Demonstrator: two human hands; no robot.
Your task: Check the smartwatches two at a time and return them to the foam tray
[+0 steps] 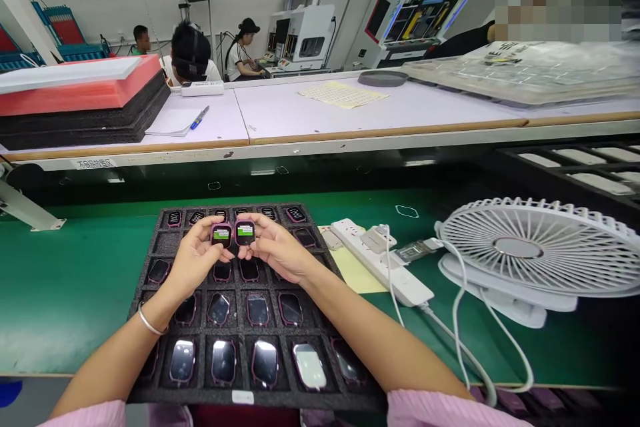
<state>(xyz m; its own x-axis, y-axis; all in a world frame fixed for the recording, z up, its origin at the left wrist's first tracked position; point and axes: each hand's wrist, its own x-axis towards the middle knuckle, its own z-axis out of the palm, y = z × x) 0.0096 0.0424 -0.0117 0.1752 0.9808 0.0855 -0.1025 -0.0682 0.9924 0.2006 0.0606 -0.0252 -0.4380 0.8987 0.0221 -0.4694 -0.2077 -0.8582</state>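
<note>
My left hand (195,255) pinches a small pink-edged smartwatch body (221,235) whose screen is lit green and white. My right hand (275,248) pinches a second, matching watch body (245,232) right beside it. Both are held side by side just above a black foam tray (150,247). The tray's square pockets hold several more watch bodies with dark screens. A silver bangle sits on my left wrist.
A white power strip (385,267) with plugged adapters and cables lies right of the tray on the green mat. A white desk fan (540,253) lies on its back at the right. A yellow paper is under the strip. Behind runs a white workbench; people sit at the back.
</note>
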